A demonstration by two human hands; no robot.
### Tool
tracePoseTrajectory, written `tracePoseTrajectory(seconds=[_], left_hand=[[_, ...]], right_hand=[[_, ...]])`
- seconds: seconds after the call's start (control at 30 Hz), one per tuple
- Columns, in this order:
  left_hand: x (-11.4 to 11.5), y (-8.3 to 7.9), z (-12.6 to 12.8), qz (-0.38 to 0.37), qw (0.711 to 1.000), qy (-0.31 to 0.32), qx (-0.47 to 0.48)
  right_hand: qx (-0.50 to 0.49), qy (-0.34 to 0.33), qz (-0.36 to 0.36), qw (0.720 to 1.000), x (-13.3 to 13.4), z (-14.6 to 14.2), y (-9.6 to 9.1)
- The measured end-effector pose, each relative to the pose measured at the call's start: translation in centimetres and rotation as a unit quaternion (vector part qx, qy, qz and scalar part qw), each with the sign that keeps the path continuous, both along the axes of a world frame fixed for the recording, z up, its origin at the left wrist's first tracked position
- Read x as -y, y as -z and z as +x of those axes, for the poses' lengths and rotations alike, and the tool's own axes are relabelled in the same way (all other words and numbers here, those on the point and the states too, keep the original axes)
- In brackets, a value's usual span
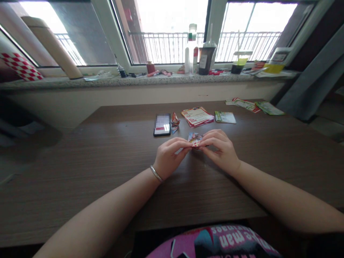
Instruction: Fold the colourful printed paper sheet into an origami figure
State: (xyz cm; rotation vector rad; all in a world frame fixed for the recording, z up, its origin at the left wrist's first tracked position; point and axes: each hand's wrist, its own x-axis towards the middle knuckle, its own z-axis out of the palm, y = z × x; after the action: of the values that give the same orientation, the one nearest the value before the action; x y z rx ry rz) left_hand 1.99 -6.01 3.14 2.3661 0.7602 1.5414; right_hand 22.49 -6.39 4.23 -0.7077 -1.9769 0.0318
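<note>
In the left hand [172, 157] and right hand [221, 149], the grip is the same: fingertips pinching a small paper [195, 137], which sits over the counter [107, 161] (resting or lifted, I cannot tell), near the phone [162, 125]. Uneven pulling could tear it; slack fingertips might let it slip askew.

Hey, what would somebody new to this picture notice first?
Probably the left hand and right hand, pinching a small printed paper over the brown table. Next, perhaps, the bright windows behind, and the red-and-white checkered item at the far left of the sill.
</note>
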Motion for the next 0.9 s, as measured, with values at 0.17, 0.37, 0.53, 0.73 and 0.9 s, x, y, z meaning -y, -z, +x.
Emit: tracePoseTrajectory(seconds=[0.17, 0.37, 0.53, 0.73, 0.9], left_hand=[[-0.09, -0.09, 0.09, -0.016, 1.0, -0.008, 0.02], [-0.34, 0.13, 0.07, 0.004, 1.0, -0.012, 0.017], [-0.47, -0.09, -0.01, 0.045, 0.999, -0.023, -0.004], [-0.6, -0.37, -0.07, 0.072, 0.996, -0.043, -0.016], [-0.81, -0.04, -0.3, 0.098, 0.992, -0.059, -0.062]], right_hand=[[-0.018, 0.006, -0.033, 0.999, 0.12, -0.08, 0.0], [-0.022, 0.01, -0.04, 0.999, 0.15, -0.22, -0.1], [-0.026, -0.001, -0.04, 0.999, 0.23, -0.16, -0.15], [-0.034, -0.007, -0.053, 0.998, -0.06, 0.09, 0.46], [0.006, 0.022, -0.025, 0.999, 0.12, 0.06, 0.26]])
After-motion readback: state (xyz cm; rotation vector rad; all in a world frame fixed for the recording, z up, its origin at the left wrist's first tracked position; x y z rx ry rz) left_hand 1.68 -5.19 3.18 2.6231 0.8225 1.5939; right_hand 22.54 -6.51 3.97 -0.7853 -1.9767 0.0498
